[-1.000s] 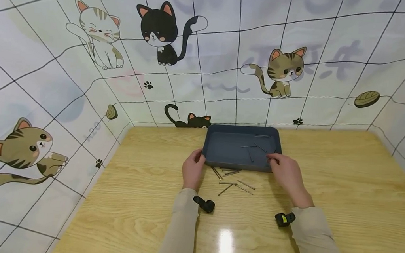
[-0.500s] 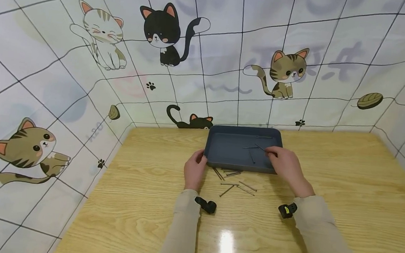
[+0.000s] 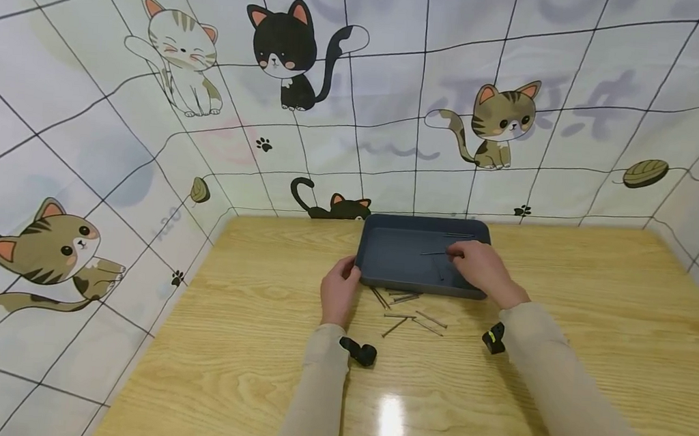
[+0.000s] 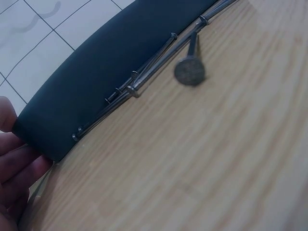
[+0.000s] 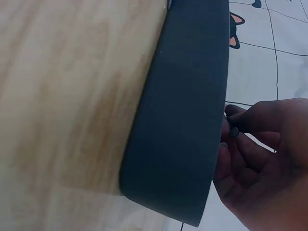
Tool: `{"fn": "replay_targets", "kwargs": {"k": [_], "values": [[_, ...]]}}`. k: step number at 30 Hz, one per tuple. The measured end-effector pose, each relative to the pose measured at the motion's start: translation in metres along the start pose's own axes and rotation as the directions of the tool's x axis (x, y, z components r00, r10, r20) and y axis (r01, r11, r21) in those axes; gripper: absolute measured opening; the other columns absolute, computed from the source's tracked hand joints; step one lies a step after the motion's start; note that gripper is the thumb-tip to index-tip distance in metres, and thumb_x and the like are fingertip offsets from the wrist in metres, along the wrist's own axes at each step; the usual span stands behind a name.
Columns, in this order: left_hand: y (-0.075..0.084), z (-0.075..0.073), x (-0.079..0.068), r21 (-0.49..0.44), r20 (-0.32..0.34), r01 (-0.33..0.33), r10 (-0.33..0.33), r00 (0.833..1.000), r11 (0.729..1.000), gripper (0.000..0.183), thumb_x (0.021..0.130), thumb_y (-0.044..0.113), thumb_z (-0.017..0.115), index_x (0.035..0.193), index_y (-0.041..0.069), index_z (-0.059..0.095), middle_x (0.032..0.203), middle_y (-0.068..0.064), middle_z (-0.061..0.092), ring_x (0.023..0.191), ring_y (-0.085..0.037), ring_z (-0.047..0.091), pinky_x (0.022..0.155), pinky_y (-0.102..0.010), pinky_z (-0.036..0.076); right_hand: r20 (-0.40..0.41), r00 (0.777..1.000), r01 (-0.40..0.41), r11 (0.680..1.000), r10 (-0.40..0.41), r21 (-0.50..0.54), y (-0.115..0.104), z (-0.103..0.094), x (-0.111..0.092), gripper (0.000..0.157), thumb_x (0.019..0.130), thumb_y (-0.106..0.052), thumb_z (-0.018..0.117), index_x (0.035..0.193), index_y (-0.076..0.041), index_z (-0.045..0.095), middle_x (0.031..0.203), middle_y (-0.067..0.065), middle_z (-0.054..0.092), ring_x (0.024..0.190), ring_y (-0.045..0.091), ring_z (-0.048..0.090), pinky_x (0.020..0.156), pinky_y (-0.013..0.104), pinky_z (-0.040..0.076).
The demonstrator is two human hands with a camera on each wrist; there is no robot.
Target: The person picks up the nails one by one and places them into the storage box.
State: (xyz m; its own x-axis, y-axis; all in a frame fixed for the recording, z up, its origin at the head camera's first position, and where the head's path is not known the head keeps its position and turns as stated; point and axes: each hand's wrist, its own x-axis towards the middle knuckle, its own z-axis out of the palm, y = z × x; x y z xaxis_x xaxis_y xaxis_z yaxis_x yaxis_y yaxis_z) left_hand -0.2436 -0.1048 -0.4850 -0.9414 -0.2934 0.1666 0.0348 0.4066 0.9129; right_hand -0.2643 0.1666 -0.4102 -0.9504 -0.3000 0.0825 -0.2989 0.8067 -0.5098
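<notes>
A dark blue-grey tray [image 3: 384, 251] stands on the table with several nails in it. My left hand [image 3: 337, 292] grips its front left corner, thumb up at the rim and fingers against the outer wall, as the left wrist view shows. Over the right half of the tray, my right hand [image 3: 484, 268] reaches in with bent fingers. In the right wrist view, a nail's head [image 5: 234, 131] shows between its thumb and fingers; the shank is mostly hidden. One thin nail [image 3: 433, 253] in the tray lies right at these fingertips, another [image 3: 459, 235] near the back wall.
Several loose nails [image 3: 394, 327] lie on the wooden table [image 3: 241, 346] in front of the tray, a few close along its front wall [image 4: 110, 57]. Behind the tray rises a cat-patterned wall covering [image 3: 394, 126], which also closes off both sides.
My right hand has moved from the tray's front right corner leftward and inward over the tray. It has picked up the nail that lay slanting there. My left hand stays at the corner.
</notes>
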Motion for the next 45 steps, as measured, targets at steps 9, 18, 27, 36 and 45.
{"fn": "replay_targets", "kwargs": {"k": [9, 18, 27, 36, 45], "values": [[0.001, 0.002, 0.001, -0.006, 0.014, 0.001, -0.001, 1.000, 1.000, 0.030, 0.087, 0.028, 0.053, 0.116, 0.025, 0.061, 0.104, 0.008, 0.062, 0.090, -0.007, 0.056, 0.079, -0.034, 0.044, 0.063, 0.997, 0.047, 0.999, -0.045, -0.021, -0.002, -0.005, 0.021, 0.030, 0.088, -0.005, 0.048, 0.116, -0.001, 0.057, 0.110, 0.020, 0.056, 0.099, 0.033, 0.052, 0.078, 0.047, 0.043], [0.004, 0.002, 0.002, 0.006, 0.014, -0.008, 0.008, 1.000, 1.000, 0.030, 0.087, 0.028, 0.053, 0.116, 0.026, 0.061, 0.103, 0.008, 0.063, 0.089, -0.006, 0.055, 0.078, -0.033, 0.044, 0.100, 0.991, 0.094, 0.992, -0.086, -0.083, -0.018, 0.012, 0.028, 0.032, 0.086, -0.003, 0.052, 0.118, -0.002, 0.057, 0.101, 0.015, 0.059, 0.083, 0.025, 0.055, 0.068, 0.040, 0.044], [0.003, -0.001, 0.002, 0.011, 0.007, -0.002, 0.002, 1.000, 1.000, 0.031, 0.087, 0.029, 0.052, 0.116, 0.026, 0.060, 0.103, 0.010, 0.062, 0.090, -0.006, 0.055, 0.079, -0.033, 0.044, 0.153, 0.984, 0.107, 0.984, -0.085, -0.141, -0.026, 0.024, 0.030, 0.032, 0.085, -0.001, 0.052, 0.115, -0.003, 0.059, 0.106, 0.015, 0.060, 0.089, 0.026, 0.056, 0.069, 0.039, 0.045], [0.000, 0.000, 0.002, 0.023, -0.005, 0.005, -0.005, 1.000, 1.000, 0.030, 0.086, 0.028, 0.053, 0.115, 0.026, 0.061, 0.102, 0.008, 0.063, 0.090, -0.006, 0.055, 0.079, -0.034, 0.044, 0.229, 0.971, 0.100, 0.986, -0.068, -0.130, -0.029, 0.029, 0.028, 0.026, 0.085, 0.000, 0.051, 0.109, -0.003, 0.062, 0.105, 0.014, 0.060, 0.091, 0.027, 0.056, 0.070, 0.039, 0.046], [-0.001, 0.001, 0.002, 0.014, -0.011, -0.002, 0.002, 1.000, 1.000, 0.030, 0.086, 0.028, 0.053, 0.114, 0.026, 0.062, 0.101, 0.011, 0.063, 0.088, -0.005, 0.055, 0.079, -0.033, 0.043, 0.232, 0.971, 0.097, 0.983, -0.059, -0.153, -0.024, 0.033, 0.029, 0.022, 0.085, -0.001, 0.053, 0.104, -0.003, 0.062, 0.102, 0.013, 0.060, 0.091, 0.029, 0.056, 0.073, 0.042, 0.045]]}}
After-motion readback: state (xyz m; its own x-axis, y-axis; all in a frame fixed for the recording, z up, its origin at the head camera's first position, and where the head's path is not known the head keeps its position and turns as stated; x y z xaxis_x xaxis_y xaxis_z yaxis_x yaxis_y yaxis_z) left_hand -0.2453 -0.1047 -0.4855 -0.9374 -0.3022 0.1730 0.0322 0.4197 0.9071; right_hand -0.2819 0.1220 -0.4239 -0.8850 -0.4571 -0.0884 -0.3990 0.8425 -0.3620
